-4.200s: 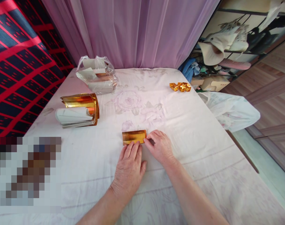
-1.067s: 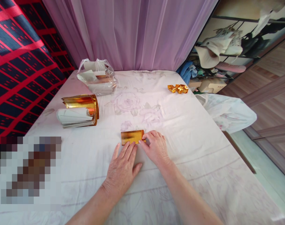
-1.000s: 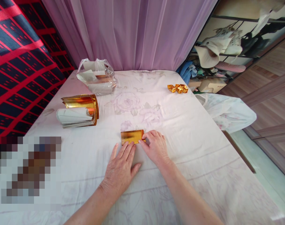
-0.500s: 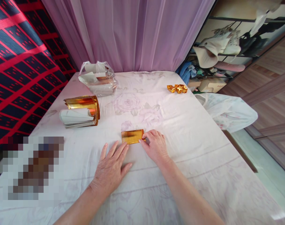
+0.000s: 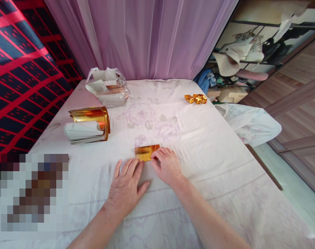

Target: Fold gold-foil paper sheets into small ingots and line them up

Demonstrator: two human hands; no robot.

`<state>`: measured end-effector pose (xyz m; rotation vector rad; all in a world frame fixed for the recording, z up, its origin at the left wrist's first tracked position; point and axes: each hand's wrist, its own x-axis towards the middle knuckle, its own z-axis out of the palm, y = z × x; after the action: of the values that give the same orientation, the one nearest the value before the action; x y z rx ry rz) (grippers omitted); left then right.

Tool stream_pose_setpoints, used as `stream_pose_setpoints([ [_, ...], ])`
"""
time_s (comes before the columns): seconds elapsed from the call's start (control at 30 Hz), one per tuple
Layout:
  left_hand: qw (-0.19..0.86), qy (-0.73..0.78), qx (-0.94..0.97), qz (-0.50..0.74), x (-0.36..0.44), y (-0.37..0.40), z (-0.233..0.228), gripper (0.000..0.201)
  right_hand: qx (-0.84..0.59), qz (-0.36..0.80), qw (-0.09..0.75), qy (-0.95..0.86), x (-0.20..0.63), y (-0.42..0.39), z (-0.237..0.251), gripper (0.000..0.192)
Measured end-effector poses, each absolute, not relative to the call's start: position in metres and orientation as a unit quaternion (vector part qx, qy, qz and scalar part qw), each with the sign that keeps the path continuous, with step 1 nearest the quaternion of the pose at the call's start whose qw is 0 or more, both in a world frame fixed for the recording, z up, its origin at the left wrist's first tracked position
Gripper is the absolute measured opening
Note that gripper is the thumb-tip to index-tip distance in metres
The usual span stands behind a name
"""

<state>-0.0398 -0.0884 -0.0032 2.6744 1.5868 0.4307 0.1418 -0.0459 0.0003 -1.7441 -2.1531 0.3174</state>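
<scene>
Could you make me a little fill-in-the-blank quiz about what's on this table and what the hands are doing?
1. The right hand pinches the edge of a folded sheet of ____ paper.
2. The left hand lies ____ on the tablecloth.
3. The plastic bag sits in front of a ____ curtain.
4. The small folded gold pieces lie near the table's ____ edge.

Missing words: gold; flat; purple; right

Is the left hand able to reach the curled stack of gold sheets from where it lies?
Probably yes. The left hand lies flat on the tablecloth, and only bare cloth separates it from the curled stack of gold sheets farther left.
</scene>
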Motion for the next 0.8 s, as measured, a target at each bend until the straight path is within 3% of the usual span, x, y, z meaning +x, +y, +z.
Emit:
stream_pose_setpoints([
  [0.23,0.0,0.517,0.843,0.148,-0.038,-0.091,-0.004,0.047,-0.675,0.057,0.167,-0.716,0.124,-0.045,0.001,0.027],
  [0.6,-0.007,0.522,0.84,0.149,-0.045,-0.093,-0.001,0.047,-0.679,0.096,0.206,-0.698,0.143,-0.048,-0.009,0.005],
  [0.8,-0.005,0.528,0.836,0.148,-0.044,-0.093,0.0,0.047,-0.676,0.112,0.226,-0.692,0.156,-0.048,-0.011,0.008],
])
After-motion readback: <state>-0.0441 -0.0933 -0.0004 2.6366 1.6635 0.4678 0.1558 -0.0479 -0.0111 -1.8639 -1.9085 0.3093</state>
